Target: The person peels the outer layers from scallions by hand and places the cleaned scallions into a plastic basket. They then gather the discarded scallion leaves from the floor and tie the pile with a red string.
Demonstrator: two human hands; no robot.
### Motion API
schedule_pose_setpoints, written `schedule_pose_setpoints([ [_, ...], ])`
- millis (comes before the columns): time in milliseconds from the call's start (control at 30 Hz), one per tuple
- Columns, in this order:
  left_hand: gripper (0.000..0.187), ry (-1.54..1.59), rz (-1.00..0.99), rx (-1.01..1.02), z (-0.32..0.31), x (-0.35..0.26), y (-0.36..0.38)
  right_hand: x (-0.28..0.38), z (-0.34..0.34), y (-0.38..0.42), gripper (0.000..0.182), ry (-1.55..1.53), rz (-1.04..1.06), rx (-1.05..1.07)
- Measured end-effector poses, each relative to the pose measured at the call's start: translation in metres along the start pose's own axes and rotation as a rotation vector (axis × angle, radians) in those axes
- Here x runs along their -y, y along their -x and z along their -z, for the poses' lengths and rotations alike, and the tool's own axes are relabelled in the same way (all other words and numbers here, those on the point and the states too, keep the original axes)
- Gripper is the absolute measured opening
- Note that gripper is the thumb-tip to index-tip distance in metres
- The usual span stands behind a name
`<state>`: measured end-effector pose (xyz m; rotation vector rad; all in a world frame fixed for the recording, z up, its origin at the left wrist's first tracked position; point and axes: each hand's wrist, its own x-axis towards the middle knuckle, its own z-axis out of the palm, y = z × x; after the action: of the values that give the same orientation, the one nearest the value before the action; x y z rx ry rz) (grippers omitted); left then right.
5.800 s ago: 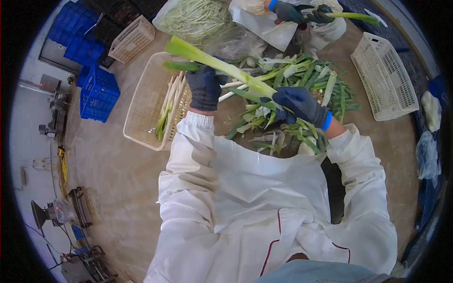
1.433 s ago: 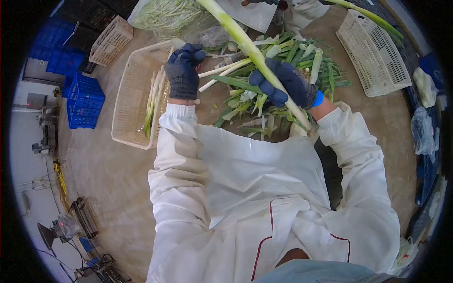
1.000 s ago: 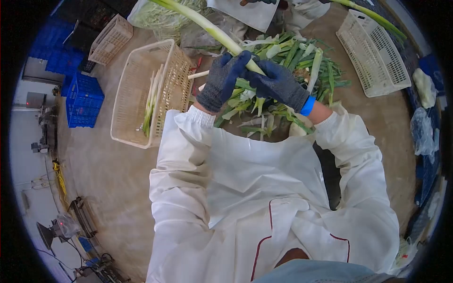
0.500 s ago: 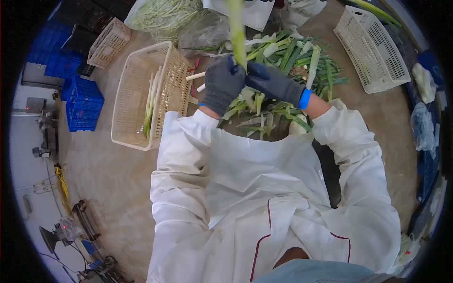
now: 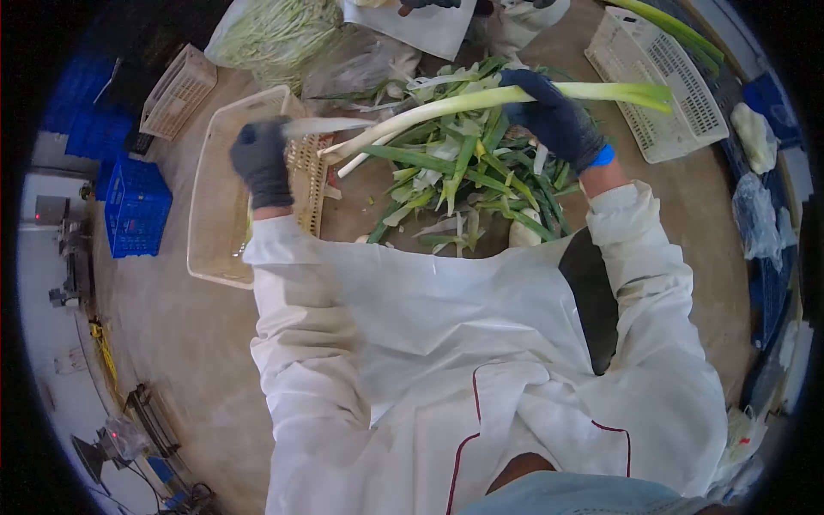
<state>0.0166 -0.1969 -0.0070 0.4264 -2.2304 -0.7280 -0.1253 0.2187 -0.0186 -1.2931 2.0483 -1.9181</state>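
At the left, my gloved left hand (image 5: 262,161) is closed on a pale, blurred strip (image 5: 330,125) that stretches right over the crate's edge. My gloved right hand (image 5: 551,118) grips a long leek (image 5: 429,112) around its upper part. The leek lies almost level, its white end pointing left, just below the strip's tip, and its green end to the right. Beneath it is a pile of green leaves and trimmings (image 5: 463,172). A thin white stalk (image 5: 356,161) pokes out beside the leek's white end.
A cream crate (image 5: 210,206) stands under and beside my left hand. Another white crate (image 5: 657,86) is at the upper right. Bagged greens (image 5: 279,39) lie at the top, near another person's gloved hand (image 5: 429,3). Blue crates (image 5: 137,206) stand far left.
My hands, together before, are now wide apart: the left has moved left to the crate, the right up and right. The leek has swung from upright to nearly level, and the pale strip now shows.
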Motion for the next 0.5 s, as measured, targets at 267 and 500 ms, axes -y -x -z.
schedule_pose_setpoints([
  [267,0.026,-0.035,0.101,-0.301,0.025,0.011,-0.016,-0.004,0.072,0.012,0.041,0.218,-0.012,0.033],
  [500,0.022,0.553,0.025,-0.271,0.018,-0.040,-0.017,0.006,0.107,0.011,0.037,0.055,0.019,0.122],
])
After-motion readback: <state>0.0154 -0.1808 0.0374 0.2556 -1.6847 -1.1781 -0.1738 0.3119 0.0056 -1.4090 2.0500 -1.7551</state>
